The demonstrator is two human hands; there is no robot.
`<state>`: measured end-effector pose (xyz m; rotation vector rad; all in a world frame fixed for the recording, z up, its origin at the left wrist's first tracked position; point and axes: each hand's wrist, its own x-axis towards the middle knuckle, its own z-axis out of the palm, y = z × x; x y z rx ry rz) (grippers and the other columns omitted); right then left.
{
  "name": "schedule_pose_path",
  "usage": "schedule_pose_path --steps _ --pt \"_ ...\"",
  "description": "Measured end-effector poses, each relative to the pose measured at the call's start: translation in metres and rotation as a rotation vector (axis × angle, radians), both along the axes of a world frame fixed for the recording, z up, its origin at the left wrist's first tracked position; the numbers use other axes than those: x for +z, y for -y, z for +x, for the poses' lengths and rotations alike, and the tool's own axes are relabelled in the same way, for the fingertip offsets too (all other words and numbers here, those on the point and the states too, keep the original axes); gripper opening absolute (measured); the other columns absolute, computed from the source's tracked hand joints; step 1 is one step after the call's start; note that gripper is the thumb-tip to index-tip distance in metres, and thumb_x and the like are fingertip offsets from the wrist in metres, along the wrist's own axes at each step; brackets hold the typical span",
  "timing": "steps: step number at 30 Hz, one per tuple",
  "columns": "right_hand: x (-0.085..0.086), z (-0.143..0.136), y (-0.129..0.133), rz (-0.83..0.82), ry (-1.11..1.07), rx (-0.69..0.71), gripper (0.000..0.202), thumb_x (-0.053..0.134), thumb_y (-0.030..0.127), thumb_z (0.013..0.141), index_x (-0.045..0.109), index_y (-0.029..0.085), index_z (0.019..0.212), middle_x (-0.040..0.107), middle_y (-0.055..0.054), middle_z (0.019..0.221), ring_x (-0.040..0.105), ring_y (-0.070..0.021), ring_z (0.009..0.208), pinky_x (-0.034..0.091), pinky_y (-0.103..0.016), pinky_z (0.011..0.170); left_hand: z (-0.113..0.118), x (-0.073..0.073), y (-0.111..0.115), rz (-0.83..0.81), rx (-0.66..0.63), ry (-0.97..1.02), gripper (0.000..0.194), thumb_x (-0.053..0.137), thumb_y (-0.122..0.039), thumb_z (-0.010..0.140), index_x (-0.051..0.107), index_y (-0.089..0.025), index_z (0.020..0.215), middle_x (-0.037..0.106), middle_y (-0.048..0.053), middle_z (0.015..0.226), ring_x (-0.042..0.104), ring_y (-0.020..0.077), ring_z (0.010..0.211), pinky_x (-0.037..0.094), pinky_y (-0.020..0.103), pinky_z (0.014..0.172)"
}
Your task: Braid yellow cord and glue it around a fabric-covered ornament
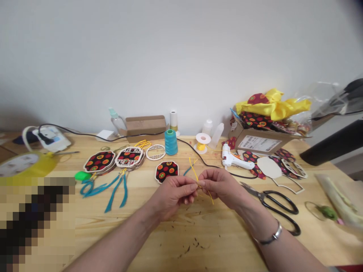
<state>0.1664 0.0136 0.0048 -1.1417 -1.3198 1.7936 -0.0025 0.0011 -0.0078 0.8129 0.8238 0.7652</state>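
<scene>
Both my hands meet over the middle of the table, pinching a thin yellow cord (193, 169) between thumbs and forefingers. My left hand (179, 191) grips it from the left, my right hand (217, 186) from the right. Cord ends stick out above and below the fingertips; whether there is a knot is hidden by them. Just behind my left hand lies a patterned fabric panel (166, 172) with a pale rim, dark with red and orange motifs. A short strip of teal cord (187, 170) shows beyond the fingers.
Black-handled scissors (268, 199) lie right of my right hand, near a white glue gun (236, 158). A teal thread cone (171, 142) and a yellow cord spool (201, 143) stand behind. Stacked panels with teal tassels (124, 189) lie left. A filled cardboard box (261, 143) stands back right.
</scene>
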Motion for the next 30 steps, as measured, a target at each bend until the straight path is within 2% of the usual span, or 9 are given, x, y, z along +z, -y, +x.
schedule_pose_path --steps 21,27,30 --pt "-0.0003 -0.0048 0.0036 -0.026 -0.025 -0.035 0.021 0.066 0.031 0.069 0.054 0.014 0.067 0.049 0.005 0.049 0.035 -0.0030 0.040 0.023 -0.016 0.037 0.0010 0.0048 0.0012 0.023 0.055 -0.054 0.013 0.071 -0.025 0.063 0.067 -0.012 0.064 0.055 -0.002 0.052 0.044 0.0043 0.044 0.026 0.018 0.043" --pt "0.0014 -0.0076 0.0039 0.049 0.035 -0.057 0.019 0.062 0.032 0.070 0.055 0.015 0.068 0.045 0.006 0.049 0.033 -0.0039 0.041 0.023 -0.018 0.039 0.0014 0.0034 0.0002 0.039 0.120 -0.056 0.010 0.069 -0.022 0.064 0.066 -0.013 0.064 0.050 -0.004 0.051 0.039 0.0037 0.046 0.025 0.018 0.045" --pt "0.0064 -0.0066 0.0039 0.192 0.148 -0.041 0.013 0.057 0.027 0.074 0.062 0.016 0.076 0.051 0.004 0.057 0.040 -0.0065 0.049 0.031 -0.020 0.046 -0.0001 0.0044 -0.0011 0.087 0.151 -0.069 0.011 0.067 -0.023 0.066 0.065 -0.013 0.064 0.049 -0.004 0.052 0.038 0.0043 0.048 0.026 0.019 0.047"
